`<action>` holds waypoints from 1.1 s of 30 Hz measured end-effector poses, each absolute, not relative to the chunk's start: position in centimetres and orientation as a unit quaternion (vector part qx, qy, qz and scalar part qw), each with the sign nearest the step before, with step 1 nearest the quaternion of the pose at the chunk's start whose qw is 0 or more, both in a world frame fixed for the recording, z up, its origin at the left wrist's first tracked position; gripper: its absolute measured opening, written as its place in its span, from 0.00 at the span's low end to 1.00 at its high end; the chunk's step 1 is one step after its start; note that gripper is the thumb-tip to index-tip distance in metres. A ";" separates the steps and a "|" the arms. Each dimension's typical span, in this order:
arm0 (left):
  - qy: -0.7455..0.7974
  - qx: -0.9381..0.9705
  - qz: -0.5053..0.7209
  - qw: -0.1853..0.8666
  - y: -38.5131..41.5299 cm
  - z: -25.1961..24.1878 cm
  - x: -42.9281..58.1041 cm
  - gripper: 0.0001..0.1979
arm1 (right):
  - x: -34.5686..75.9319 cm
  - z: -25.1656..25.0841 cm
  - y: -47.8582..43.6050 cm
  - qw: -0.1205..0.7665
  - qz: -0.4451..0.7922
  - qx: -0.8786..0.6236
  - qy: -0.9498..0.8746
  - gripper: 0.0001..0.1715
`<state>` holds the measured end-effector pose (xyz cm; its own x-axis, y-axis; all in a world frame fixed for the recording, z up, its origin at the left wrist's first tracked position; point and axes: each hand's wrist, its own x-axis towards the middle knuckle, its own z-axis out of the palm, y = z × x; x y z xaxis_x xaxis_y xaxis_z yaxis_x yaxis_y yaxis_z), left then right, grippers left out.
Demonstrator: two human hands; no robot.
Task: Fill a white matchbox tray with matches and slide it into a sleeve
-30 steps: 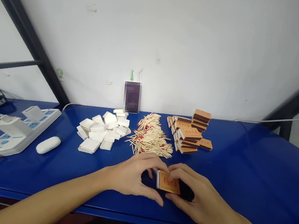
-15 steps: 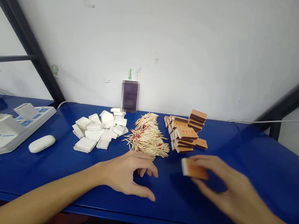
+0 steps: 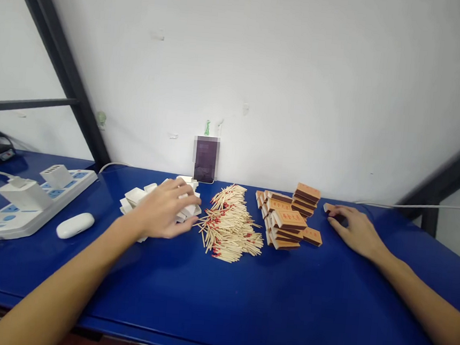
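My left hand hovers over the pile of white matchbox trays, its fingers apart and holding nothing that I can see. It hides much of that pile. At the far right, my right hand grips a matchbox down at the table top; only the box's pale end shows past the fingers. Between the hands lies a heap of loose red-tipped matches. Just right of the heap, orange-brown matchboxes are stacked in uneven piles.
A white power strip with plugged-in chargers lies at the left on the blue table, near a white earbud case. A dark, blurred rectangular device leans on the wall. Black frame bars slant at both sides.
My right hand has carried the matchbox away to the far right and down to the table. My left hand has moved from in front of the matches to the white trays. The view has shifted slightly.
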<state>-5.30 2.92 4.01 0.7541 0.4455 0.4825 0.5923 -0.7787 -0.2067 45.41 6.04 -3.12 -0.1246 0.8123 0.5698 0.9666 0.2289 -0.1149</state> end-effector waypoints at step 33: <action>-0.201 -0.956 -0.209 0.043 -2.9 -1.1 1.9 0.15 | 38.7 0.2 -0.6 0.083 0.223 -0.520 -0.820 0.16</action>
